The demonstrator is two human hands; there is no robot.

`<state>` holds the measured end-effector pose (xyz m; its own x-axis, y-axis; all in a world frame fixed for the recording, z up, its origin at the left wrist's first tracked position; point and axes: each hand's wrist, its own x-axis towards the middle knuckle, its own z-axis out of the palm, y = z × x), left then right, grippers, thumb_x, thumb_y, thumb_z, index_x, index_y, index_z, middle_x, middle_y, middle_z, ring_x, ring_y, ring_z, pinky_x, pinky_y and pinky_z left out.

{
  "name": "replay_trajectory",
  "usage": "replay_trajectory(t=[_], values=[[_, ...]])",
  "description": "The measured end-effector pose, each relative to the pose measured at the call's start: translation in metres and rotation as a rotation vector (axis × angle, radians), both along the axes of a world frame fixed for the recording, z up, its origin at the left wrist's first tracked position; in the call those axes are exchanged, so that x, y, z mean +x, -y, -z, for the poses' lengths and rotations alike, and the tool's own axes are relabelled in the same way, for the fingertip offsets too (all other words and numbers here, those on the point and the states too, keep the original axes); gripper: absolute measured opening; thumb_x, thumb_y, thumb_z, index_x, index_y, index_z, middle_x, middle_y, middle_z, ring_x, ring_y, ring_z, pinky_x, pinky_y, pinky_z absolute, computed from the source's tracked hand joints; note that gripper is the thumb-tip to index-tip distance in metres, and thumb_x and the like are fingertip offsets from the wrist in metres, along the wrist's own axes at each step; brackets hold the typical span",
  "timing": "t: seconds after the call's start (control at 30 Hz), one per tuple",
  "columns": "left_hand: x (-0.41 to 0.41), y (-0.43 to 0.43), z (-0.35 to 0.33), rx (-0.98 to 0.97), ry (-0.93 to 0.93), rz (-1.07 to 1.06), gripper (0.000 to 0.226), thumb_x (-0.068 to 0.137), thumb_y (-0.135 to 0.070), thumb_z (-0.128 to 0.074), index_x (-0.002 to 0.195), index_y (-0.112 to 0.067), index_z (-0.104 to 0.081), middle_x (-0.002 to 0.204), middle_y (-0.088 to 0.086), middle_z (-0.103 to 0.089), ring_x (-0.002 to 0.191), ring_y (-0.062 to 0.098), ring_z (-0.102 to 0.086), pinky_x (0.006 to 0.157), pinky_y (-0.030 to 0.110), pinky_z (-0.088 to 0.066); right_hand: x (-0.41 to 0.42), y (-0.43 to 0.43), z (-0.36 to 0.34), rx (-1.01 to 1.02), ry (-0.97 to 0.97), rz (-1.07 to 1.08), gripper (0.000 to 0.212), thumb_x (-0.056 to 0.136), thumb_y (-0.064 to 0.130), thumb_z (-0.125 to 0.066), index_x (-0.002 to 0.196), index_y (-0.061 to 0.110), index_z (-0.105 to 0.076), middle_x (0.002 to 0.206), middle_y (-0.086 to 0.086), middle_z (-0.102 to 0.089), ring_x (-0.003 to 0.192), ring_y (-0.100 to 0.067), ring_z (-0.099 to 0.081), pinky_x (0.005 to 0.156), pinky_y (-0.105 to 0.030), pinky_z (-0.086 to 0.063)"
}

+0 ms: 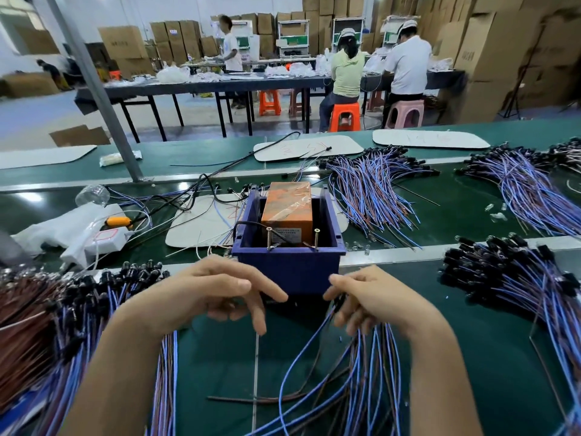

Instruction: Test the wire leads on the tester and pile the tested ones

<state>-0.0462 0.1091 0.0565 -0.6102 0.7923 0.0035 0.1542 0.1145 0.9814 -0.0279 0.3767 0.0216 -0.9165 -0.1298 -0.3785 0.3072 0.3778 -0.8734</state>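
We look down at a green table (220,372), with the tester (287,262), a blue box holding an orange unit, at 12 o'clock. Our left hand (220,294) hangs before it, fingers loosely curled and holding nothing, while our right hand (377,303) curls its fingers round a bunch of blue and brown wire leads (371,388) trailing toward 6 o'clock. More leads lie in a left pile (47,316) at 9 o'clock and a right pile (518,287) at 3 o'clock

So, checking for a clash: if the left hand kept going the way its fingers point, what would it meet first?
Probably the right hand, which grips a bunch of wire leads. The left hand points rightward at it across an open gap, though depth is uncertain.
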Motion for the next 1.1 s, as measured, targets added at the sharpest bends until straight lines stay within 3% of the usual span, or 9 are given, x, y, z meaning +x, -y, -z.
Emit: replay_trajectory(t=[0.13,0.27,0.37,0.5,0.57,0.7,0.8,0.97,1.1], values=[[0.006,0.006,-0.02,-0.042,-0.013,-0.12,0.034,0.091,-0.038,-0.056,0.111,-0.014,-0.069,0.087,0.015,-0.072,0.069,0.02,-0.059,0.051,0.019,-0.041,-0.008,-0.021,0.019,0.033,0.081,0.111,0.024,0.102,0.022,-0.043,0.106,0.008,-0.062,0.08,-0.02,-0.066,0.046,-0.021,-0.062,0.038,-0.02,-0.042],[-0.014,0.019,-0.007,-0.719,-0.263,-0.351,0.02,0.098,-0.03,-0.051,0.099,-0.026,-0.071,0.083,0.003,-0.073,0.062,0.007,-0.059,0.055,0.014,-0.044,-0.017,-0.009,0.032,0.26,0.024,0.06,0.023,0.099,0.022,-0.046,0.115,0.016,-0.061,0.087,-0.014,-0.065,0.049,-0.021,-0.062,0.04,-0.02,-0.044],[-0.02,0.034,0.024,-1.304,-0.446,-0.436,0.034,0.096,-0.037,-0.049,0.127,-0.025,-0.055,0.125,0.003,-0.061,0.108,0.015,-0.059,0.088,0.022,-0.045,-0.012,0.001,0.044,0.622,-0.182,-0.013,0.022,0.094,0.028,-0.051,0.112,0.028,-0.064,0.101,-0.004,-0.068,0.077,-0.023,-0.066,0.062,-0.025,-0.051],[-0.015,0.045,0.067,-1.589,-0.446,-0.494,0.039,0.097,-0.032,-0.045,0.133,-0.018,-0.042,0.131,0.009,-0.045,0.124,0.03,-0.042,0.096,0.04,-0.046,-0.001,0.017,0.054,0.879,-0.332,-0.017,0.02,0.09,0.045,-0.055,0.098,0.028,-0.046,0.1,0.001,-0.065,0.093,-0.026,-0.063,0.063,-0.029,-0.039],[-0.013,0.045,0.078,-1.578,-0.516,-0.539,0.03,0.096,-0.02,-0.044,0.126,-0.013,-0.043,0.122,0.01,-0.047,0.117,0.03,-0.046,0.088,0.04,-0.048,0.001,0.022,0.058,0.944,-0.373,0.027,0.027,0.088,0.052,-0.055,0.096,0.029,-0.043,0.098,0.002,-0.065,0.093,-0.026,-0.064,0.062,-0.029,-0.037],[-0.019,0.054,0.087,-1.411,-0.533,-0.648,0.027,0.09,-0.003,-0.044,0.116,-0.009,-0.049,0.104,0.008,-0.044,0.106,0.031,-0.054,0.084,0.038,-0.046,-0.001,0.028,0.064,0.942,-0.418,0.14,0.021,0.09,0.034,-0.056,0.107,0.026,-0.047,0.098,0.001,-0.064,0.092,-0.025,-0.064,0.062,-0.029,-0.038],[-0.021,0.062,0.084,-1.258,-0.537,-0.703,0.031,0.089,-0.003,-0.05,0.119,-0.012,-0.056,0.112,0.008,-0.053,0.109,0.028,-0.055,0.088,0.034,-0.044,-0.004,0.024,0.066,0.849,-0.488,0.239,0.019,0.088,0.03,-0.06,0.098,0.024,-0.045,0.1,0.001,-0.063,0.088,-0.025,-0.062,0.061,-0.028,-0.037],[-0.013,0.056,0.06,-0.71,-0.612,-0.926,0.031,0.084,0.003,-0.065,0.112,-0.01,-0.068,0.092,0.006,-0.068,0.082,0.017,-0.063,0.082,0.024,-0.047,-0.006,0.012,0.051,0.707,-0.548,0.368,0.031,0.092,0.035,-0.059,0.118,0.02,-0.052,0.114,-0.003,-0.055,0.091,-0.027,-0.06,0.07,-0.031,-0.044],[-0.001,0.038,0.02,-0.371,-0.7,-1.011,0.034,0.084,0.002,-0.067,0.113,-0.016,-0.067,0.091,-0.003,-0.068,0.08,-0.004,-0.063,0.072,0.001,-0.045,0.01,0.022,0.029,0.302,-0.685,0.523,0.011,0.094,0.021,-0.06,0.084,0.017,-0.064,0.077,0.003,-0.064,0.063,-0.01,-0.055,0.06,-0.023,-0.042]])
